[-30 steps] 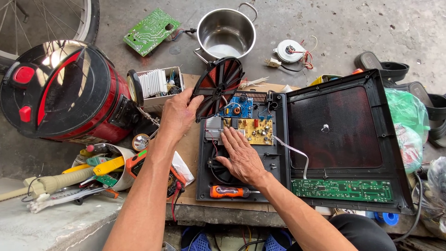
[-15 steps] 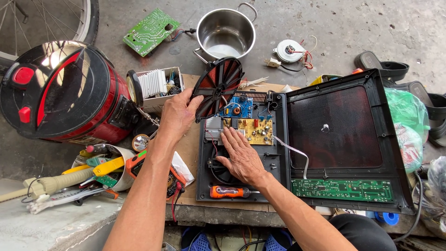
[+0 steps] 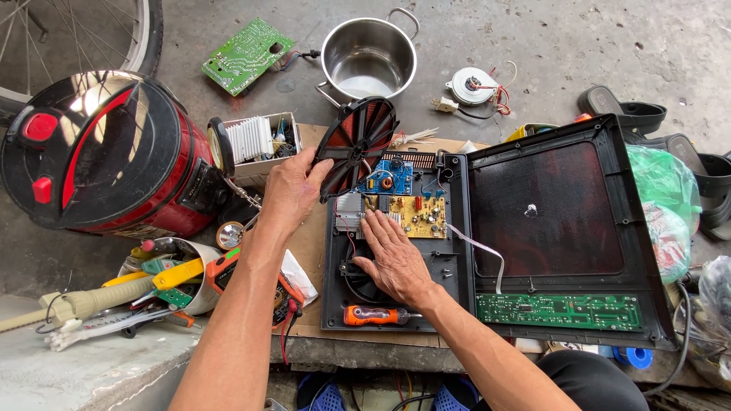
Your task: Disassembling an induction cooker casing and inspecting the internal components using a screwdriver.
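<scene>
Over the opened cooker base [image 3: 396,251], we are lifting the round coil disc [image 3: 356,146] on edge, our left hand [image 3: 288,190] pinching its rim. Our right hand [image 3: 392,259] is lying spread across the fan [image 3: 358,281], fingertips touching the yellow circuit board [image 3: 415,215]; an orange screwdriver [image 3: 373,315] is lying just beside the wrist.

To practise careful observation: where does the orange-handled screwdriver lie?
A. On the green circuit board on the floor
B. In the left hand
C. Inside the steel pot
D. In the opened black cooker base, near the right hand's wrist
D: the orange-handled screwdriver rests in the black cooker base, just below the right hand.
</scene>
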